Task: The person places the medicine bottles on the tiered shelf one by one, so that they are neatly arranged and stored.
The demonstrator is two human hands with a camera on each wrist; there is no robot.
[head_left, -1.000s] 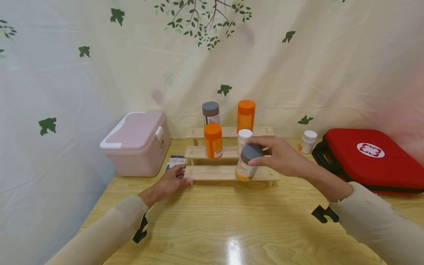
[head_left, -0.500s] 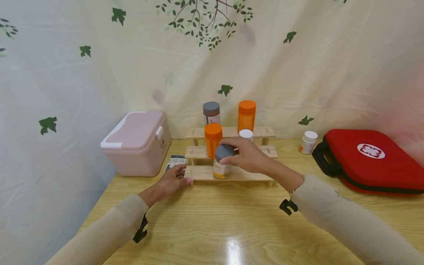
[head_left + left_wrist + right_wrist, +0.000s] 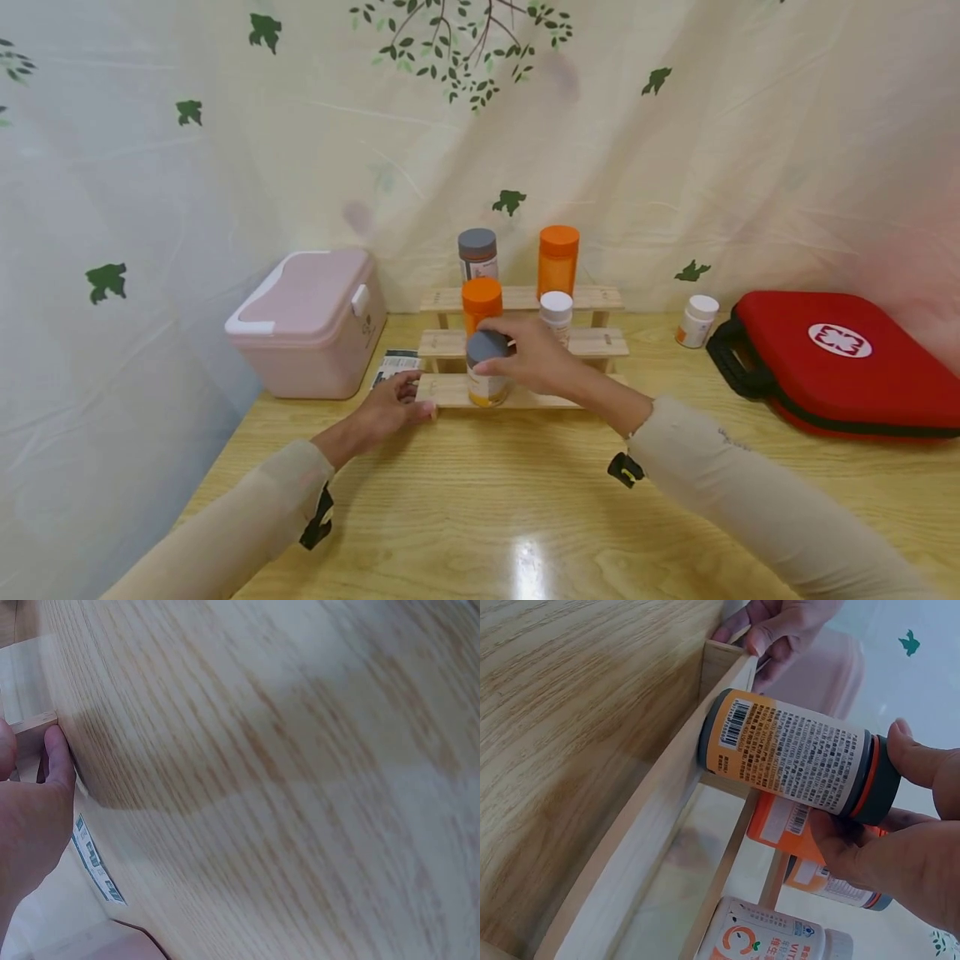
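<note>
My right hand (image 3: 536, 357) grips the grey cap of a pill bottle (image 3: 486, 387) from above. The bottle has a white and yellow label and stands upright on the lowest tier of a three-tier wooden rack (image 3: 448, 390); in the right wrist view its base meets the board. My left hand (image 3: 384, 410) pinches the left end of that tier between thumb and fingers, also seen in the left wrist view. Behind the held bottle, an orange bottle (image 3: 482, 293) and a small white bottle (image 3: 556, 307) stand on the middle tier. The top tier bears a grey-capped bottle (image 3: 477, 245) and another orange bottle (image 3: 558, 265).
A pink lidded box (image 3: 311, 325) stands left of the rack, with a printed card (image 3: 397, 362) partly hidden beside it. To the right are a white-capped bottle (image 3: 697, 321) and a red first-aid case (image 3: 847, 375). A patterned curtain (image 3: 420, 167) hangs behind the table.
My right hand has carried the grey-capped bottle leftward along the lowest tier, from the right part to in front of the orange bottle. My left hand has stayed at the rack's end.
</note>
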